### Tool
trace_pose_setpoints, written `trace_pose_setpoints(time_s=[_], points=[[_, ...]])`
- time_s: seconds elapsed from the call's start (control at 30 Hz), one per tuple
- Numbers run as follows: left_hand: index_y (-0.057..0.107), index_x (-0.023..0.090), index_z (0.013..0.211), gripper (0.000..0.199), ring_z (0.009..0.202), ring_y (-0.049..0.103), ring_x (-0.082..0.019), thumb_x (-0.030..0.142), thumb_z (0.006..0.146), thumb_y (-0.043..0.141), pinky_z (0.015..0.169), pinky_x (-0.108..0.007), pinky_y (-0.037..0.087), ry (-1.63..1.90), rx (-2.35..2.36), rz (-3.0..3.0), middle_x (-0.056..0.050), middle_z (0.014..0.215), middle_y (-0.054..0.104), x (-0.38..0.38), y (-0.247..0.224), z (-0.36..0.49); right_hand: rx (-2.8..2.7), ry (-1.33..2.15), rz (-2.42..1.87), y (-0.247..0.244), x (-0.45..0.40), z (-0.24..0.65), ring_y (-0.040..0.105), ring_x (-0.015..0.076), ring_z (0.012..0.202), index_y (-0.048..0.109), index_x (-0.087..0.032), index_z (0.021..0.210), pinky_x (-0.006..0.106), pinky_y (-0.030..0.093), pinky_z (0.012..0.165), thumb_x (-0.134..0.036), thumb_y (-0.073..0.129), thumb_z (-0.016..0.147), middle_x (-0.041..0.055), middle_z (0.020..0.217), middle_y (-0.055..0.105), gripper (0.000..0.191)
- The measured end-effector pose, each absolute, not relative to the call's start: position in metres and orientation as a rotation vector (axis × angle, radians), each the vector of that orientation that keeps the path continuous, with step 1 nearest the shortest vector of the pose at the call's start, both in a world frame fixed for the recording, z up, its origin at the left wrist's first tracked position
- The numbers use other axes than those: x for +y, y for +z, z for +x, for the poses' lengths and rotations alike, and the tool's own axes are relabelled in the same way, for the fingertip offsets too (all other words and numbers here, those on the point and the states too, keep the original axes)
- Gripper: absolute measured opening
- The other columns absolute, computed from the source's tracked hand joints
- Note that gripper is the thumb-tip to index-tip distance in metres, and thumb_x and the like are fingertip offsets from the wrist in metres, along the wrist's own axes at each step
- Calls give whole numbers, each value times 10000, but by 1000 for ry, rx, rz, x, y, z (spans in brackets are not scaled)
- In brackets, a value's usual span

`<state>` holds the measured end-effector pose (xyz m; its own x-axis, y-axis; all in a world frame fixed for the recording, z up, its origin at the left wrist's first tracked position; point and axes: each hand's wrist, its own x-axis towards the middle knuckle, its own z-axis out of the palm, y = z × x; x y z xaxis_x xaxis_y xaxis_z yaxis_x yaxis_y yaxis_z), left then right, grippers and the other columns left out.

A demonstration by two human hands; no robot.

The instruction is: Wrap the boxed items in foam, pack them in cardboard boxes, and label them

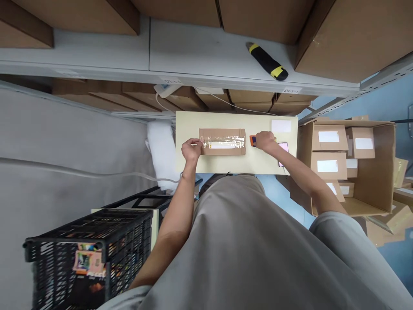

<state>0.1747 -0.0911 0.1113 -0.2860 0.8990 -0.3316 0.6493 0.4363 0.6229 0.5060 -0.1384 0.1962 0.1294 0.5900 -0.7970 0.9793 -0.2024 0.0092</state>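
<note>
A flat brown cardboard box (222, 133) lies on the pale yellow table (226, 165), with clear shiny tape and a white label across its top. My left hand (191, 150) is at the box's left end, fingers bent together at the tape edge. To the right of the box, my right hand (265, 140) is closed around an orange and blue tape dispenser (252, 141), most of it hidden under the hand. A phone (283, 154) with a lit screen lies just right of that hand. Behind it is a white paper (280, 125).
A shelf (193, 47) with cardboard boxes and a black-and-yellow knife (267, 61) spans the far side. At right, a large open carton (368, 185) holds several labelled boxes. A black crate (125, 241) stands at lower left, near a white wrap roll (163, 150).
</note>
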Motion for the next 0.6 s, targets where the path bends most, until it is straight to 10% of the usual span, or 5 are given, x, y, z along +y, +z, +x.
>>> trace_pose_setpoints(time_s=[0.37,0.6], points=[[781,221,825,105,1052,779,-391,322,818,809,1080,-515,578,328,2005,1393,-146,976,824,-74,142,147,1445,-807,2082,243,-163,495,800,367,1261,731,-119,1438,402,623,979,-487,543,1164,267,1357,807,495],[817,194,1251,317,1236,750,-313,341,1038,633,1164,-448,572,1098,1557,1728,-144,1261,818,-39,238,223,1848,-513,2303,348,-96,463,771,435,1252,560,-18,1529,441,588,1021,-351,484,1134,307,1394,769,522]])
